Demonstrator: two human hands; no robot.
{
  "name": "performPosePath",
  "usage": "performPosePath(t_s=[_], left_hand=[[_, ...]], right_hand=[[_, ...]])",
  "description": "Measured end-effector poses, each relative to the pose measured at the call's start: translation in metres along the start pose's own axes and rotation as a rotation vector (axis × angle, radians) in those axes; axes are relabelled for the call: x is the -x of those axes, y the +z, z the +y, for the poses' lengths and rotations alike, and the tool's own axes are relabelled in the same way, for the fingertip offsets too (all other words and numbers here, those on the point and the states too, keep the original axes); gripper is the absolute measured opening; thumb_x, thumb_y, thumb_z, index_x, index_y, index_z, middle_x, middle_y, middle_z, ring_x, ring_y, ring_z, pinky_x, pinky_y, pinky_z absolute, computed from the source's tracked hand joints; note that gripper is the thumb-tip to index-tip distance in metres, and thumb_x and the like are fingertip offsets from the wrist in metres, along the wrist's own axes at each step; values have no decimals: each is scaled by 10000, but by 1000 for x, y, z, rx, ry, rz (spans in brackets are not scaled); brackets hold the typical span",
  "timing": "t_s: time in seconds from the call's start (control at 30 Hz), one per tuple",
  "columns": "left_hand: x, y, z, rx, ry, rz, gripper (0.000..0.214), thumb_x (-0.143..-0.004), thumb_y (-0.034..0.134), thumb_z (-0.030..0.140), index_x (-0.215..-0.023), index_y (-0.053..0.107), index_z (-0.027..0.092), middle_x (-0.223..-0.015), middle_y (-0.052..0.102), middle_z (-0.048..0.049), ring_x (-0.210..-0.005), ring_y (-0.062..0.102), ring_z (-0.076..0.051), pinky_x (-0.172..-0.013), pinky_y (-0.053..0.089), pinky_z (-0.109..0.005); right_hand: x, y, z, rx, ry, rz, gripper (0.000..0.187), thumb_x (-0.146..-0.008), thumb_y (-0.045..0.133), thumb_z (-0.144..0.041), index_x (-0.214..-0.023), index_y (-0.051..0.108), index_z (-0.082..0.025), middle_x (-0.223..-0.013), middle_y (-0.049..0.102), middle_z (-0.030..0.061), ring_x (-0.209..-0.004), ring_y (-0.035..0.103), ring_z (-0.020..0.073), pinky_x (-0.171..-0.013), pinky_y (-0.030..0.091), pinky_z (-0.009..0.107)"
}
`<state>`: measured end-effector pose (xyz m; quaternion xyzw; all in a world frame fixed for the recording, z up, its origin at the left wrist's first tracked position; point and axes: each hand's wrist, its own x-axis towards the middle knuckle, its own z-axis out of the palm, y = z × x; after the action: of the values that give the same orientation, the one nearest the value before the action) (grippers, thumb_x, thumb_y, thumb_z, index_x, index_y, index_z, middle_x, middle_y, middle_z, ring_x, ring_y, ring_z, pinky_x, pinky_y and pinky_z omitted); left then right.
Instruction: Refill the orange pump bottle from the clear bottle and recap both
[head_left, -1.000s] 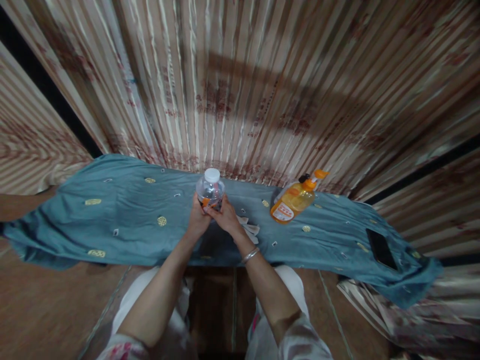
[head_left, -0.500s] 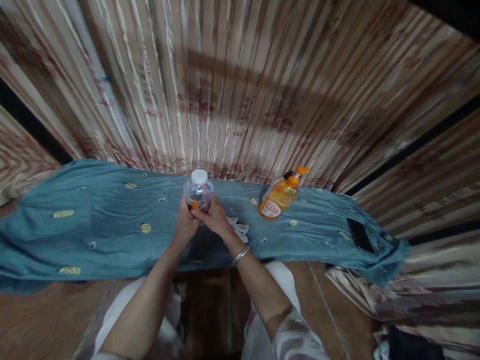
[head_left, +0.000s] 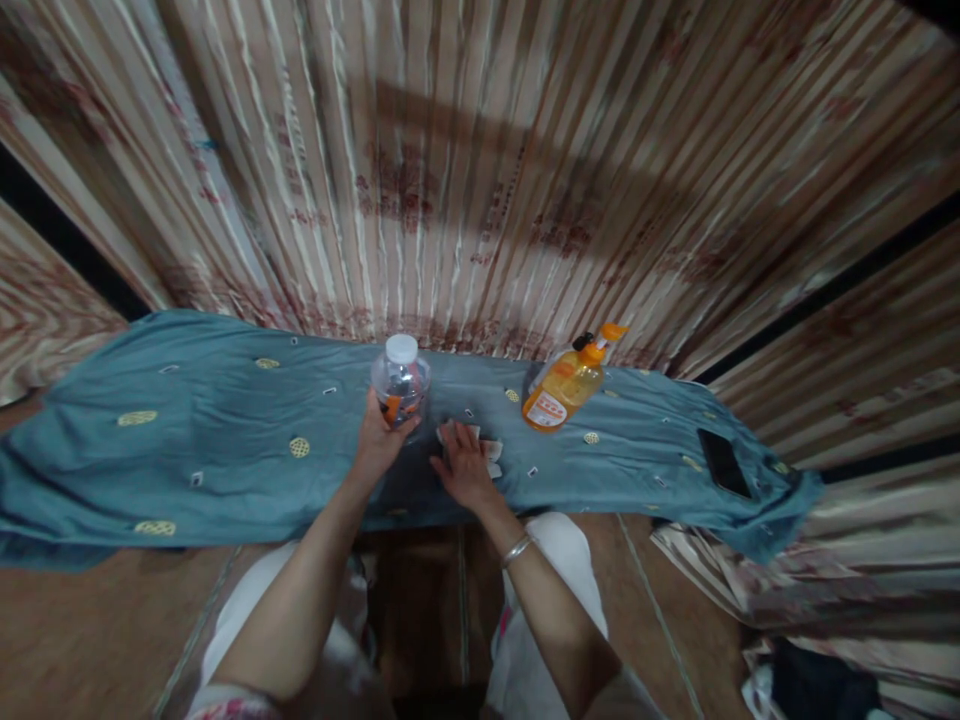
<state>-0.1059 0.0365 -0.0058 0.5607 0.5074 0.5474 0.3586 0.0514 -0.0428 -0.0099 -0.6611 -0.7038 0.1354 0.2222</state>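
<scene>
A clear plastic bottle [head_left: 414, 384] with a white cap and an orange label stands upright on the blue-green cloth. My left hand [head_left: 381, 437] is wrapped round its lower left side, the thumb lying across the front. To the right of the bottle, my right hand [head_left: 465, 464] rests palm down with fingers stretched out and apart. Its fingers lie over a crumpled white, tissue-like piece [head_left: 492, 451], partly hidden beneath them. Whether that piece is paper or fabric I cannot tell.
An orange pump bottle [head_left: 564, 393] with a white label is to the right. Farther right lies a black phone [head_left: 724, 463]. The patterned blue-green cloth [head_left: 240, 480] covers the long table. A striped curtain [head_left: 465, 180] hangs close behind it.
My right hand has let go of the clear bottle and moved right and down onto the white tissue-like piece. The left hand still holds the bottle, which stays about where it was.
</scene>
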Motion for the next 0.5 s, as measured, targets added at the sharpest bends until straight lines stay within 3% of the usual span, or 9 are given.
performPosePath(t_s=[0.07,0.13,0.27,0.37,0.5], left_hand=[[0,0,1,14,4,1,729,-581,810,298,-1223,467,253,-1127,655,-53,-1039,643,-265,-984,488,-497],[1,-1,4,28,6,0,703,-582,807,293,-1201,476,251,-1117,661,-49,-1035,646,-258,-982,486,-491],[2,-3,9,58,-2,-7,666,-582,804,272,-1169,489,262,-1092,677,-42,-1018,654,-250,-967,497,-475],[1,-5,11,51,-13,6,668,-572,811,268,-1160,495,274,-1080,678,-37,-999,657,-255,-946,507,-470],[0,-6,14,34,-52,8,673,-572,807,270,-1163,487,256,-1083,662,-45,-970,657,-256,-915,512,-457]], right_hand=[[2,2,12,14,-20,-13,420,-907,489,-205,-1315,581,-238,-1483,497,128,-1384,420,299,-1087,365,563],[-8,0,21,10,-25,2,407,-913,422,-126,-1244,629,-241,-1395,584,107,-1307,506,245,-1069,410,484],[-41,-6,33,14,35,79,421,-938,357,-144,-1307,558,-119,-1357,580,187,-1280,523,238,-1083,409,444],[-51,-1,28,16,36,84,424,-922,386,-135,-1318,537,-129,-1330,597,177,-1264,526,235,-1085,403,445],[-32,12,9,8,-41,36,457,-864,411,-55,-1282,574,-138,-1362,582,172,-1273,514,246,-1076,410,442]])
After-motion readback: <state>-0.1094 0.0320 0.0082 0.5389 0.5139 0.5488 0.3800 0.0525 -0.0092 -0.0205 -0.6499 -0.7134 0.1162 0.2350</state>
